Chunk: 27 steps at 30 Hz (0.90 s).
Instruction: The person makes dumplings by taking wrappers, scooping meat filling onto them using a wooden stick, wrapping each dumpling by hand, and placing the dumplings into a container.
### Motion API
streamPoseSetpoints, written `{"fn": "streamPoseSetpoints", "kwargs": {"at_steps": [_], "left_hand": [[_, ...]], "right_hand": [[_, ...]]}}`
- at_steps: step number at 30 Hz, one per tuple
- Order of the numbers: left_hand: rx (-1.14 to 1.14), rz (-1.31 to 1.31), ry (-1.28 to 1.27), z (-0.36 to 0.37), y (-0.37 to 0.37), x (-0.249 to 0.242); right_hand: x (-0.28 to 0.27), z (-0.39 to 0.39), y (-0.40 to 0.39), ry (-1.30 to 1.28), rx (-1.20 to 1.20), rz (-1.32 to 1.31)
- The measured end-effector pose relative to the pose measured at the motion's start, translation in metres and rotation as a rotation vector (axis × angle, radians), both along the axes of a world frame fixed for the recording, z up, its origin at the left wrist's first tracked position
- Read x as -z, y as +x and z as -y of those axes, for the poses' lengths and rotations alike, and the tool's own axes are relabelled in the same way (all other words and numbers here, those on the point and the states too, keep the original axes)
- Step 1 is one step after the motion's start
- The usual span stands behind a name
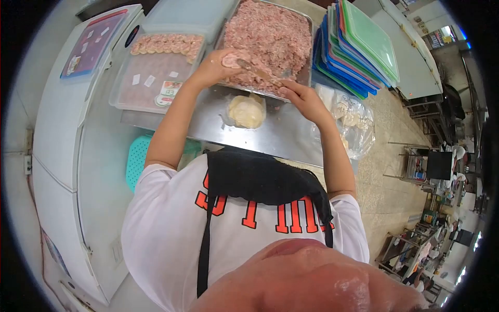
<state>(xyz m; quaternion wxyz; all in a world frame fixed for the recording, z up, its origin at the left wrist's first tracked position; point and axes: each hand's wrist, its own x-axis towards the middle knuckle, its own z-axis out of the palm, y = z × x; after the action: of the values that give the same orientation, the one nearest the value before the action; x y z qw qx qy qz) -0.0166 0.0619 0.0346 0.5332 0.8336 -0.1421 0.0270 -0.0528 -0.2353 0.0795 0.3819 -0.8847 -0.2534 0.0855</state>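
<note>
My left hand [212, 68] is curled around a dumpling wrapper with pink minced meat [235, 59] on it, at the near left corner of a metal tray [312, 39]. My right hand [305, 100] grips the handle of a flat filling spatula [260, 73], whose far end meets the meat on the wrapper. Raw minced meat [270, 31] is heaped in the tray beyond both hands. Between my forearms a stack of round pale dumpling wrappers [246, 111] lies on the steel table [208, 122].
Left of the tray, a plastic box [140, 96] bears labels, with rows of filled dumplings [167, 44] at its far end. Coloured plastic lids [369, 44] are stacked at right. Bagged wrappers [356, 122] lie near my right forearm. A turquoise basket [138, 161] sits below the table's left edge.
</note>
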Motion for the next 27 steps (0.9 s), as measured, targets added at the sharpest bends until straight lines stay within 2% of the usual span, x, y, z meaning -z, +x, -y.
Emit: {"fn": "streamPoseSetpoints", "kwargs": {"at_steps": [3, 5, 7, 9, 11, 15, 17, 20, 21, 23, 25, 27], "left_hand": [[-0.019, 0.035, 0.004, -0.054, -0.003, 0.0], [-0.027, 0.048, 0.001, -0.089, -0.009, 0.003], [-0.281, -0.157, 0.093, -0.124, -0.014, 0.006], [-0.354, -0.137, 0.192, -0.153, -0.004, 0.038], [-0.329, 0.237, 0.407, -0.17, 0.004, 0.057], [-0.367, 0.101, 0.318, -0.161, 0.013, 0.059], [-0.36, -0.108, 0.313, -0.149, 0.01, 0.042], [-0.377, -0.123, 0.407, -0.144, 0.018, 0.054], [-0.367, -0.126, 0.407, -0.144, 0.022, 0.062], [-0.387, 0.101, 0.364, -0.147, 0.035, 0.079], [-0.382, 0.15, 0.405, -0.148, 0.048, 0.09], [-0.375, 0.202, 0.446, -0.149, 0.049, 0.093]], "right_hand": [[0.025, -0.003, 0.009, -0.008, 0.09, -0.064], [0.021, -0.014, 0.001, 0.027, 0.123, -0.143], [0.022, -0.023, -0.006, 0.133, 0.225, -0.254], [0.024, -0.03, -0.011, 0.2, 0.243, -0.267], [0.027, -0.038, -0.016, 0.334, 0.272, -0.282], [0.029, -0.054, -0.024, 0.337, 0.307, -0.259], [0.027, -0.061, -0.032, 0.358, 0.333, -0.268], [0.027, -0.064, -0.04, 0.381, 0.372, -0.271], [0.029, -0.063, -0.042, 0.383, 0.383, -0.266], [0.032, -0.06, -0.046, 0.348, 0.395, -0.267], [0.034, -0.054, -0.045, 0.312, 0.403, -0.268], [0.036, -0.042, -0.038, 0.093, 0.367, -0.238]]}}
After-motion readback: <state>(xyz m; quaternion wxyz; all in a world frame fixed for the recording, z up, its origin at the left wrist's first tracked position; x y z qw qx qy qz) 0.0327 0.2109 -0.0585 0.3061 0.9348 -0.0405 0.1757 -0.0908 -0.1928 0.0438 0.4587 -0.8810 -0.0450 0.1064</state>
